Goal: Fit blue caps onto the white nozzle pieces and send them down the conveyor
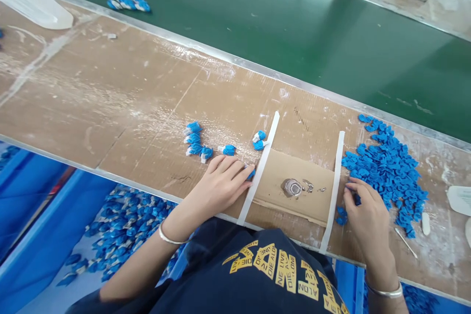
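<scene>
Through the head camera I see the left hand lying palm-down on the table, its fingertips curled over a small blue plastic part just beside a white tape strip. I can't tell whether that part is pinched or only touched. The right hand is bent over the edge of a loose heap of blue parts, its fingers on a single part, and I can't tell if that one is gripped either.

Between the hands lies a cardboard pad with a shiny metallic patch, framed by that strip and a second white strip. Left of the pad sits a short row of blue-and-white parts.

I'd judge these parts light, stiff moulded plastic: small, easily nudged out of place, and best taken between fingertips by the blue body or the white end. The heap looks ready to slide if disturbed. The table's brown top is scuffed and powdery. Beyond it runs a green conveyor belt; below it, a blue bin holds more parts.
</scene>
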Tool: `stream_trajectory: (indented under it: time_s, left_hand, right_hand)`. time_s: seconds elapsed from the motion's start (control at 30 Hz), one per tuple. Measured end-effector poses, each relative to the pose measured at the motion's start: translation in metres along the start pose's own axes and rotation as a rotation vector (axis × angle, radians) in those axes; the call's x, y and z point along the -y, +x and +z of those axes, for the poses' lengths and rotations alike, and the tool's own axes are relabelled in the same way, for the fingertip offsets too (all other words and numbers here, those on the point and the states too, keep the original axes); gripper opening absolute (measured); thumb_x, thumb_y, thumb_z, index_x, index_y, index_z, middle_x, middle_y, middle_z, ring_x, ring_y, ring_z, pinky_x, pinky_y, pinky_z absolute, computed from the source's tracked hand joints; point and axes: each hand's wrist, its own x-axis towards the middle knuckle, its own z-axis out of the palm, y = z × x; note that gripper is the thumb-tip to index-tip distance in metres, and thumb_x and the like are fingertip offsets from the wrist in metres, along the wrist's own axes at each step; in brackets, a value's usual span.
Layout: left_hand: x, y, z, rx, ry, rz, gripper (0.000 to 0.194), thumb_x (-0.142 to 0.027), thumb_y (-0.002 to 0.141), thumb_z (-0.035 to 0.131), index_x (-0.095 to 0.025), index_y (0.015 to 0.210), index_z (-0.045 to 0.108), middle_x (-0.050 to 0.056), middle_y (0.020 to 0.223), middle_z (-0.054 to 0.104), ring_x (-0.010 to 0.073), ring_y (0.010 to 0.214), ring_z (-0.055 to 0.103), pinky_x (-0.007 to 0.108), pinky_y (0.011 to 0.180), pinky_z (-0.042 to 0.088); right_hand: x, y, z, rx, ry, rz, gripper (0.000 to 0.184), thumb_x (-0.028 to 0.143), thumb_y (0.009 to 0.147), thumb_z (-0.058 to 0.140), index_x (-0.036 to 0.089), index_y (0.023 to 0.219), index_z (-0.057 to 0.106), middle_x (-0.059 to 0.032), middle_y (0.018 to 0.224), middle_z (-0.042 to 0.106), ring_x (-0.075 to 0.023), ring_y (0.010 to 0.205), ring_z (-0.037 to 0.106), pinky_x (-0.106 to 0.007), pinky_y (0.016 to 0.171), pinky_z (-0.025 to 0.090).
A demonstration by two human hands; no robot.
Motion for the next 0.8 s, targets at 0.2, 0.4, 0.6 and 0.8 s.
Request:
stream_trajectory:
  time_s: [0.2,0.4,0.6,0.8]
  left_hand:
    - [0.002,-0.005,-0.002,0.054,0.022,0.076,0.017,-0.018,0.096,0.053,-0.01,0.104,0.065,0.008,0.084,0.064,0.0252,0.085,0.057,0.038,0.08,0.042]
    - [0.006,-0.003,0.004,0.047,0.017,0.099,0.017,-0.022,0.097,0.052,-0.012,0.097,0.065,0.011,0.096,0.066,0.026,0.09,0.058,0.038,0.082,0.047]
    - [0.006,-0.003,0.007,0.087,-0.041,0.103,0.019,-0.021,0.097,0.049,-0.013,0.099,0.066,0.011,0.093,0.068,0.0243,0.086,0.061,0.037,0.079,0.051]
    - [0.003,-0.005,0.007,-0.047,-0.178,0.022,0.02,-0.019,0.095,0.053,-0.011,0.108,0.065,0.012,0.096,0.07,0.0251,0.088,0.064,0.038,0.079,0.054]
  right_hand:
    - [-0.008,-0.007,-0.003,0.031,0.104,0.123,0.027,0.035,0.09,0.047,0.017,0.102,0.064,-0.014,0.105,0.07,-0.0271,0.097,0.067,-0.042,0.085,0.053]
    - [-0.001,-0.015,-0.001,0.05,0.293,0.211,0.032,0.041,0.091,0.053,0.019,0.112,0.062,-0.0122,0.108,0.069,-0.0252,0.095,0.065,-0.041,0.082,0.052]
    - [0.0,-0.021,0.008,0.057,0.298,0.194,0.028,0.039,0.091,0.053,0.02,0.109,0.063,-0.0113,0.101,0.068,-0.0245,0.087,0.06,-0.042,0.078,0.051]
    - [-0.005,-0.019,0.005,0.106,0.358,0.317,0.031,0.044,0.088,0.056,0.02,0.106,0.062,-0.0069,0.091,0.064,-0.0215,0.078,0.06,-0.038,0.073,0.051]
